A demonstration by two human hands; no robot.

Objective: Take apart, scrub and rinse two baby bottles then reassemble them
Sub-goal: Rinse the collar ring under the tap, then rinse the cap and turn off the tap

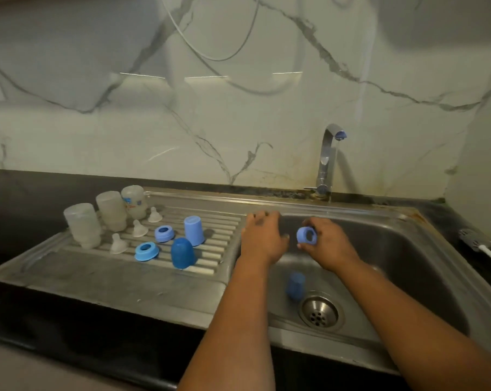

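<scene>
We pinch a blue collar ring [306, 235] in our right hand [327, 244] over the sink basin [407, 249]; our left hand [262, 238], just beside it, hangs relaxed, holding nothing; wet plastic could slip toward the drain [319, 313] below.

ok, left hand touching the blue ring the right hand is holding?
Apart. The head view shows dark sink between the left hand and the blue ring, which only the right hand pinches.

Bottles [106, 214], teats [138, 229], rings [155, 241] and caps [188, 240] on drainboard [69, 273] left of sink [413, 249]; one cap [295, 285] inside, beside drain [320, 313].
</scene>
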